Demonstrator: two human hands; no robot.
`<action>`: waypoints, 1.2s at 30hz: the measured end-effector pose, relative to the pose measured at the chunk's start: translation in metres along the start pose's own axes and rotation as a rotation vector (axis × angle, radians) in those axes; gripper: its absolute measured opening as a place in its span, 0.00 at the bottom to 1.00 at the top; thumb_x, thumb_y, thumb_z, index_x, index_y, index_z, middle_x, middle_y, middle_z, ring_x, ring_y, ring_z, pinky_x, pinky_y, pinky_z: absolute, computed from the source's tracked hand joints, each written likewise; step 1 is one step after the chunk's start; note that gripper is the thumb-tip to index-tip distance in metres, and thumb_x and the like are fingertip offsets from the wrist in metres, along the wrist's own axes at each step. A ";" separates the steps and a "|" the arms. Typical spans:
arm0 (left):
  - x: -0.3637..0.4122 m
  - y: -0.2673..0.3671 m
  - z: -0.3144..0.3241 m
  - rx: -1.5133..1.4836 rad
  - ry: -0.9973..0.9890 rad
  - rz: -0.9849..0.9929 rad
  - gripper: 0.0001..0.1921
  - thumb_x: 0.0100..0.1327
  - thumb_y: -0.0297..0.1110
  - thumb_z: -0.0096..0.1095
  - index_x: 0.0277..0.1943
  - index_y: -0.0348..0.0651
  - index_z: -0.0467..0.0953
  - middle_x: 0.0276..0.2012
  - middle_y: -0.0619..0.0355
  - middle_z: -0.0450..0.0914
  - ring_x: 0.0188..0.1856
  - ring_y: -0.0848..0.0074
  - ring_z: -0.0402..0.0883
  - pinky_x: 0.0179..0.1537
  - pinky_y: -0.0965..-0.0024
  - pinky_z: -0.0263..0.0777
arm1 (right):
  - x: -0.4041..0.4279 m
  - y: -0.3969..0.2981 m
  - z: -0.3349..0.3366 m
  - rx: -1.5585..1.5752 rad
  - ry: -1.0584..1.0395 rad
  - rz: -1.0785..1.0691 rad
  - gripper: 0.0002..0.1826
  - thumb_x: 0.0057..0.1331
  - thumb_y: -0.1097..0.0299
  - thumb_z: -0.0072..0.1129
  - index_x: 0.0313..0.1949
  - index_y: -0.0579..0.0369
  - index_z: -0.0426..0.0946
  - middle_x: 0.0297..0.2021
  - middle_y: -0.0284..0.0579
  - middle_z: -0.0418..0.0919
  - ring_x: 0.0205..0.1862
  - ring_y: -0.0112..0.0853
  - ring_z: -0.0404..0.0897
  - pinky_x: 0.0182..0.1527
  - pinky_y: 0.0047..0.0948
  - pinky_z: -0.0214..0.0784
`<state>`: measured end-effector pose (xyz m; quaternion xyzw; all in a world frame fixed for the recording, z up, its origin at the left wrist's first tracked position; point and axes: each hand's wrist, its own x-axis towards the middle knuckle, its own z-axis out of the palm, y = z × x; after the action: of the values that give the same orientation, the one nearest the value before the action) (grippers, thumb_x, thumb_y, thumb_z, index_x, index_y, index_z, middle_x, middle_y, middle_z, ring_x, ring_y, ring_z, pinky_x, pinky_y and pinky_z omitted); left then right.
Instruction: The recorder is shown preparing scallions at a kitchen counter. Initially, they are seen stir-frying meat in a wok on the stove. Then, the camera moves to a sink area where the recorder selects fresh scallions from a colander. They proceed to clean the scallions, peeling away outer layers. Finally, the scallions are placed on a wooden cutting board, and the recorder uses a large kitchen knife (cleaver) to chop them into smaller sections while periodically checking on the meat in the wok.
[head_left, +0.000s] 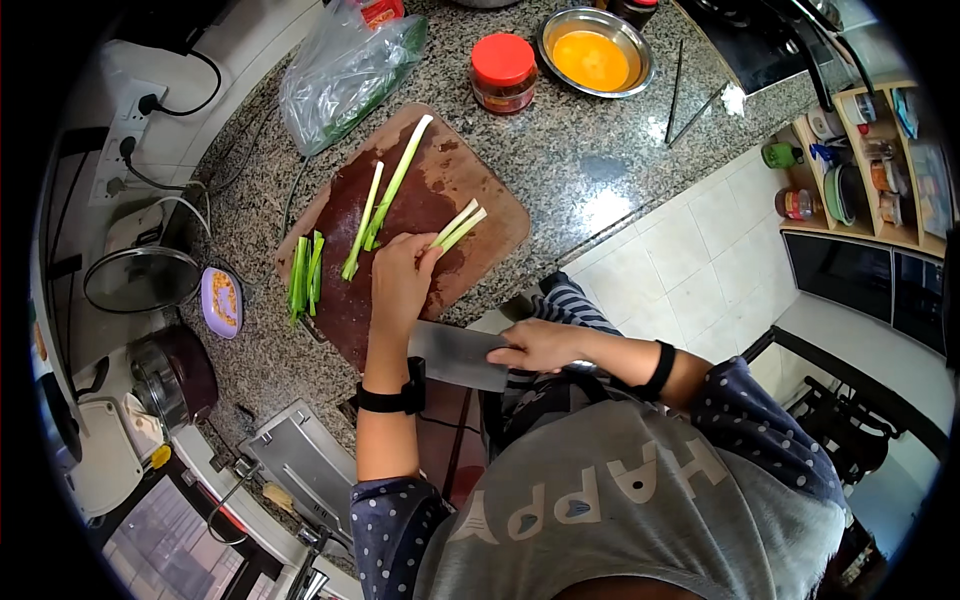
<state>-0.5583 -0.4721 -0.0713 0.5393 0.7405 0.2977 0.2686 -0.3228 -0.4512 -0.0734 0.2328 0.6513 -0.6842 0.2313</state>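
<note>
My left hand (405, 262) is over the wooden cutting board (480, 172), its fingers closed on short pale scallion stalks (459, 225) that stick out to the upper right. In my right hand (536, 346) is the handle of a cleaver (457, 356). Its broad blade lies flat-side up off the near edge of the board, passing close to my left wrist. Two longer scallion stalks (397, 184) rest on the board beyond my left hand. Cut green scallion lengths (304, 277) lie bunched at the board's left edge.
Behind the board sit a plastic bag of green vegetables (352, 82), a red-lidded jar (504, 73) and a steel bowl of beaten egg (595, 56). Black chopsticks (679, 97) lie to the right. A purple dish (221, 302), a pot (176, 375) and a sink (307, 457) are at left.
</note>
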 end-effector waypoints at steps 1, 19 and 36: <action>0.001 -0.002 -0.001 0.023 -0.014 0.030 0.10 0.61 0.27 0.67 0.45 0.34 0.83 0.31 0.47 0.81 0.34 0.58 0.82 0.37 0.61 0.73 | -0.011 0.002 -0.005 -0.004 0.004 0.004 0.31 0.75 0.44 0.48 0.35 0.68 0.75 0.24 0.52 0.79 0.14 0.36 0.75 0.23 0.38 0.69; -0.015 0.002 0.013 0.308 0.221 0.377 0.11 0.59 0.31 0.70 0.45 0.40 0.84 0.40 0.58 0.77 0.47 0.61 0.77 0.46 0.58 0.72 | -0.175 0.028 -0.045 0.122 0.401 0.257 0.24 0.73 0.50 0.56 0.35 0.63 0.73 0.15 0.38 0.71 0.14 0.25 0.70 0.19 0.28 0.64; 0.012 -0.003 0.007 0.095 0.111 -0.065 0.07 0.55 0.30 0.74 0.33 0.36 0.83 0.33 0.51 0.80 0.40 0.55 0.79 0.42 0.56 0.72 | -0.182 0.008 -0.068 0.289 0.426 0.188 0.21 0.74 0.51 0.55 0.38 0.60 0.73 0.16 0.30 0.67 0.13 0.19 0.65 0.17 0.23 0.59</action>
<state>-0.5590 -0.4602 -0.0791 0.5100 0.7845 0.2829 0.2108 -0.1736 -0.3817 0.0304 0.4616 0.5563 -0.6813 0.1159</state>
